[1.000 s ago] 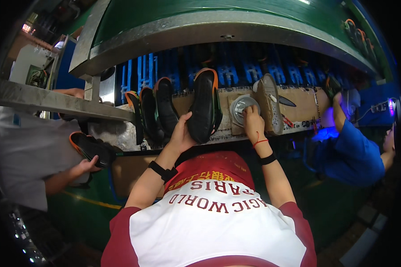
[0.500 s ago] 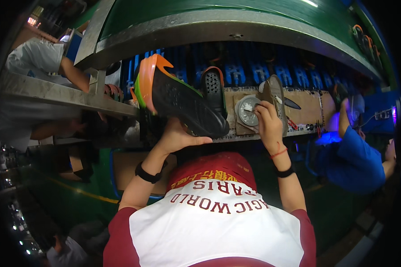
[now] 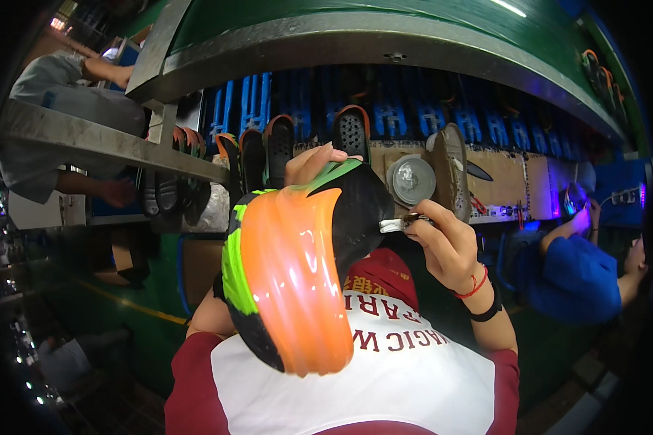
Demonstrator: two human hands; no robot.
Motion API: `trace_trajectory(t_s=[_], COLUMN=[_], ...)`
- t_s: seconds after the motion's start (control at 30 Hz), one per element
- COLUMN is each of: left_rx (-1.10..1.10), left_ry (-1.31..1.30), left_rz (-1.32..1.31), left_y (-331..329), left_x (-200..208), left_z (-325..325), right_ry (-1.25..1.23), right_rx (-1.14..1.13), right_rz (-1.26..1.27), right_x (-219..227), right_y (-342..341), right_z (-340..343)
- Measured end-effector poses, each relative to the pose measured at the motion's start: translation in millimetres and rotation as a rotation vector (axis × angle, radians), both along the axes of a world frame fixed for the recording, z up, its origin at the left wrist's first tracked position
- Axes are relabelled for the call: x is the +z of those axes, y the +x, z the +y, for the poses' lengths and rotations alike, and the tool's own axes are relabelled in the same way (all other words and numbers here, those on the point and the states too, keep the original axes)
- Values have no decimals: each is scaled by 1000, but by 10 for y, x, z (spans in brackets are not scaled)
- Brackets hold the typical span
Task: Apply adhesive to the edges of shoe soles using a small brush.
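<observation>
My left hand (image 3: 313, 164) is wrapped over the far side of a large clog (image 3: 290, 272) and holds it up in front of my chest. The clog has a shiny orange ribbed part, bright green edges and a black body. In my right hand (image 3: 448, 250), pinched between thumb and fingers, is a small brush (image 3: 393, 225). Its white tip meets or nearly meets the black part of the clog; contact is hard to tell. Beyond the right hand stands a round tub (image 3: 413, 180) with whitish contents, beside a brown-grey shoe (image 3: 453, 170).
More black clogs with orange rims (image 3: 351, 134) stand along the bench beneath a metal rail (image 3: 384, 51). A dark blade-shaped piece (image 3: 479, 171) lies on the cardboard. At the right a co-worker in blue (image 3: 580, 272) works; at the left is another person's grey sleeve (image 3: 72, 101).
The clog has been lifted toward me and turned, bringing its orange part nearest. My right hand has moved with the brush from the tub to the clog.
</observation>
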State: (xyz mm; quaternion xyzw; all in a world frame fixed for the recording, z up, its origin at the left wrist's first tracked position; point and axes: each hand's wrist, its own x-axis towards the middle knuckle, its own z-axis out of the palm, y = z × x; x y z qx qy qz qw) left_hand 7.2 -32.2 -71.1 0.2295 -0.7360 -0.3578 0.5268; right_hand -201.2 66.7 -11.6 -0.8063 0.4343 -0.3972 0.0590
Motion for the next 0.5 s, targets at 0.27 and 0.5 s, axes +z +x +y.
trace_trajectory(t_s=[0.27,0.5], left_rx=[-179,-53], left_ry=[504,-136], left_rz=[60,-252], left_y=[202,115], left_x=[279,428], left_z=[82,31], right_ry=[-61,-77], right_rx=[-65,-126], right_rz=[77,74], right_x=[16,5], right_y=[-24,-54], right_z=[15,-4])
